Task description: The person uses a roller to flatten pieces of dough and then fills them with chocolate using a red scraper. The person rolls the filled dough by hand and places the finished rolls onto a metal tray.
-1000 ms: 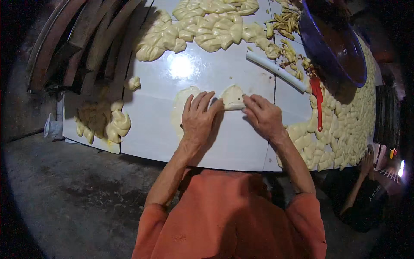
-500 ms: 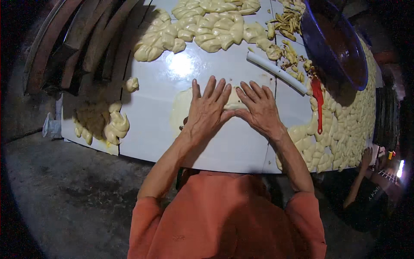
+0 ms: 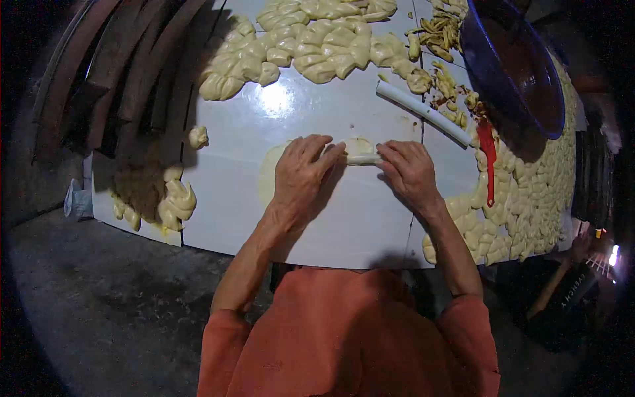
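Left hand (image 3: 303,173) hides nine-o'clock end of dough roll (image 3: 361,159); I can't tell that grip. Right fingers (image 3: 393,156) pinch three-o'clock end.

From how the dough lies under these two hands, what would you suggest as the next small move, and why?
I would probably roll the dough roll a little farther from the body, keeping both ends level: a flat flap of dough shows just beyond it, while the left hand and right hand are at its two ends.
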The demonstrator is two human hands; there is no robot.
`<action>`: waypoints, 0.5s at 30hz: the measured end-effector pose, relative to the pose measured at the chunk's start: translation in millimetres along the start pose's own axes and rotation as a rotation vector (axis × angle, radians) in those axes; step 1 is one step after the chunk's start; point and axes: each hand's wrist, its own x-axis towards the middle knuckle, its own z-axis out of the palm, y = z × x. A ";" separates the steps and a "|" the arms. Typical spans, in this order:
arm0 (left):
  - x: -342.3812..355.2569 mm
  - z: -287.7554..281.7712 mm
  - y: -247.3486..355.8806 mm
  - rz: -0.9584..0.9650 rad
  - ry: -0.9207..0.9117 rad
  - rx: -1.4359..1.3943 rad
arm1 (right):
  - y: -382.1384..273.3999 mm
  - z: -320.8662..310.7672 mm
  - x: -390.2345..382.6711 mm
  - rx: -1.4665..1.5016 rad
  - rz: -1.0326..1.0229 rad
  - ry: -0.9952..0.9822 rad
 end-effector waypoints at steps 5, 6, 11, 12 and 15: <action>3.2 3.9 1.2 0.090 -0.061 0.062 | 2.6 5.2 2.4 -0.139 -0.003 -0.040; 5.1 3.0 1.3 0.054 -0.022 0.069 | 0.5 4.5 4.4 -0.140 -0.003 -0.038; 6.7 0.5 8.2 0.089 -0.052 0.025 | -7.3 5.4 6.5 -0.100 -0.067 -0.037; 7.1 6.0 4.1 0.087 -0.055 0.025 | -3.7 10.8 4.6 -0.142 -0.082 -0.073; 17.0 12.7 -7.6 0.000 -0.065 0.103 | -4.6 11.1 21.0 -0.133 0.017 -0.047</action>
